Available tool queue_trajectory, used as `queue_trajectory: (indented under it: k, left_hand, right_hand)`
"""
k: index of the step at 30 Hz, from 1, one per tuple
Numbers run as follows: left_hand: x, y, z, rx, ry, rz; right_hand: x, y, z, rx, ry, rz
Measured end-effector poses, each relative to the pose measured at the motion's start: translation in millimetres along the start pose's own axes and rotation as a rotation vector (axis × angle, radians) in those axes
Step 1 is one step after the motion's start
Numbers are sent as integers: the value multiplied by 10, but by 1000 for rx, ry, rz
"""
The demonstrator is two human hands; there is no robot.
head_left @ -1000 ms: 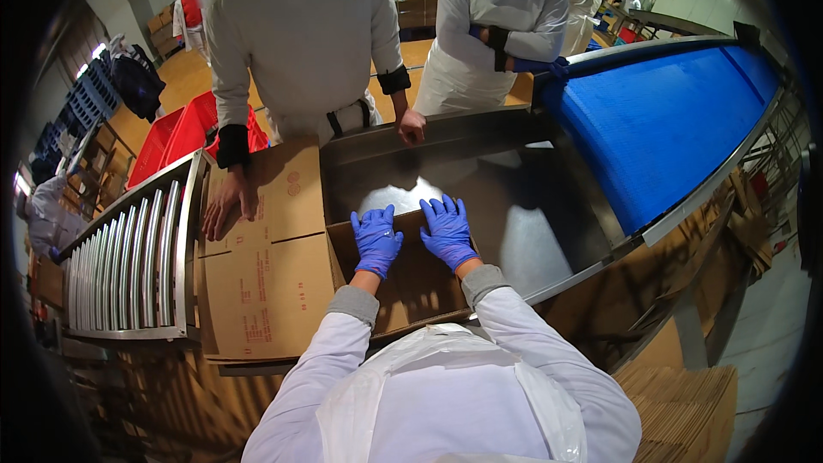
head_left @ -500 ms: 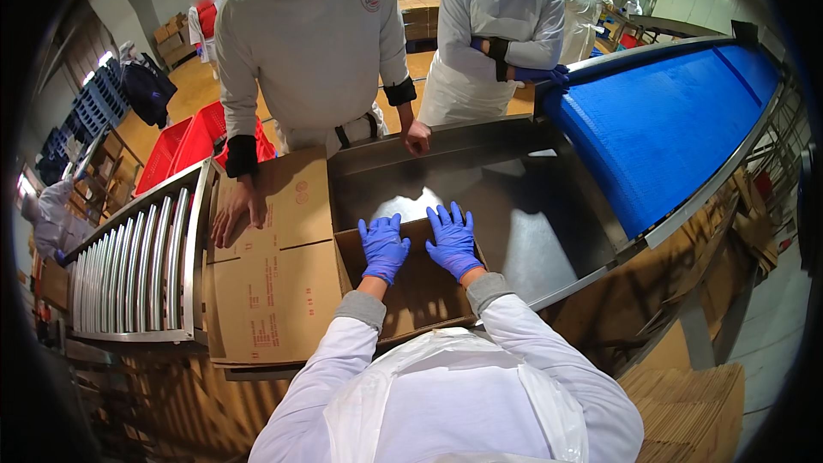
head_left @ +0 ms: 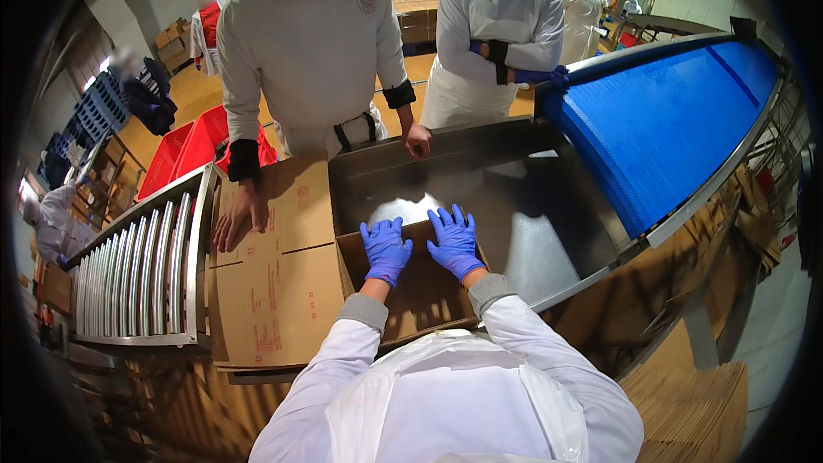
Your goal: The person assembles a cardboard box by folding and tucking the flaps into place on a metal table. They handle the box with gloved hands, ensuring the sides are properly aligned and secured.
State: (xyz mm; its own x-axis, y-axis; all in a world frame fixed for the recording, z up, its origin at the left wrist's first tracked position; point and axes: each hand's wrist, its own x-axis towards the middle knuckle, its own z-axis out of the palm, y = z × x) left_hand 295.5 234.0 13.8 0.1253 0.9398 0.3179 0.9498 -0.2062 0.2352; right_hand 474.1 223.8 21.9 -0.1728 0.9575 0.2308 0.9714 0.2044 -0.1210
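An open brown cardboard box sits in front of me at the near edge of a metal work table. My left hand, in a blue glove, lies on the left part of the box's far edge with its fingers spread. To its right my right hand, gloved alike, rests on the same edge, fingers stretched out and apart. Some flattened cardboard with red print lies left of the box. A co-worker's bare hand presses on that cardboard; the co-worker's other hand touches the table's far rim.
A roller conveyor adjoins the table at the left, and a blue belt slopes up at the right. Across the table a second person stands with folded arms. Red crates are at the far left; stacked cardboard lies near right.
My hands keep their place on the box edge. The whole view has shifted very slightly. In the left background, a person in dark clothes has turned and moved a little.
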Motion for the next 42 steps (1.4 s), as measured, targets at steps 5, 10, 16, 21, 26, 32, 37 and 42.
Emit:
queue_trajectory:
  k: [5, 10, 16, 21, 26, 32, 37, 42]
  left_hand:
    - [2, 13, -30, -13, -10, -17]
    - [-20, -1, 14, -27, 67, 16]
    - [-3, -21, 55, -31, 61, 12]
    - [1, -1, 25, -34, 48, 9]
    - [3, 0, 11, -35, 43, 3]
    - [6, -1, 20, -36, 50, -3]
    - [19, -12, 32, -30, 7, -17]
    - [2, 36, 21, 1, 55, -6]
  right_hand:
    - [5, -18, 24, -4, 7, 12]
    - [-12, -20, 11, -7, 0, 9]
    - [-9, 0, 34, -8, 21, -6]
    - [-6, 3, 27, -8, 15, -3]
    - [3, -15, -13, -10, -12, 2]
    - [3, -28, -36, -46, -50, -9]
    - [-6, -62, -90, -29, -62, 8]
    - [0, -72, -92, -72, -80, 9]
